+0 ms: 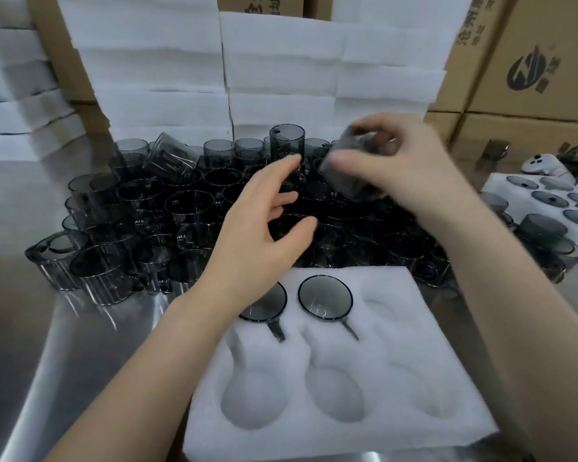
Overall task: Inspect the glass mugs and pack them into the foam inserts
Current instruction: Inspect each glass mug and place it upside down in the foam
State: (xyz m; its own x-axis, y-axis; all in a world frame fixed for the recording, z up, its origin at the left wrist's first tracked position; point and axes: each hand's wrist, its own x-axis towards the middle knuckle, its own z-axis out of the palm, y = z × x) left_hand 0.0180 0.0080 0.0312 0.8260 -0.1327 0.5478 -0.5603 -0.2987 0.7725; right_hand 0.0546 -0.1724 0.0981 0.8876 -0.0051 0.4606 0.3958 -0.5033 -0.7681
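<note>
A white foam insert (397,328) lies at the near edge of the steel table. Two smoked-glass mugs sit in its far cavities, one (325,296) in the middle and one (267,306) partly under my left wrist. Behind the insert stands a crowd of loose smoked-glass mugs (141,208). My right hand (397,165) grips a tilted, blurred mug (347,181) above that crowd. My left hand (264,225) hovers over the mugs with fingers spread and relaxed, holding nothing. A taller mug (287,141) stands stacked just beyond its fingertips.
Stacks of white foam sheets (281,68) rise behind the mugs and at the far left. Cardboard boxes (528,61) stand at the back right. A second foam insert (548,198) with several mugs lies at the right edge, more mugs beside it.
</note>
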